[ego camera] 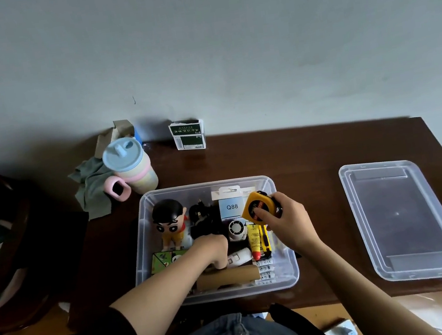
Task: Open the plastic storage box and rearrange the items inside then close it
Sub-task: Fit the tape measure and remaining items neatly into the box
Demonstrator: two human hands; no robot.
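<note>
The clear plastic storage box [290, 268] stands open on the dark wooden table, its lid [403, 218] lying flat to the right. My right hand [287, 222] grips a yellow tape measure [258, 206] above the box's right side. My left hand [213, 250] reaches down into the box's middle, fingers curled among dark items; what it holds is hidden. Inside lie a cartoon boy figurine [170, 222], a white Q88 box [231, 207], a small round fan [235, 230], a yellow glue tube [255, 240], a green puzzle cube [160, 261] and a cardboard tube [228, 277].
A pastel sippy cup [130, 166] with a pink handle and a grey cloth [90, 185] sit at the table's back left. A green-and-white carton [187, 135] stands by the wall. A dark chair [3, 240] is at the left.
</note>
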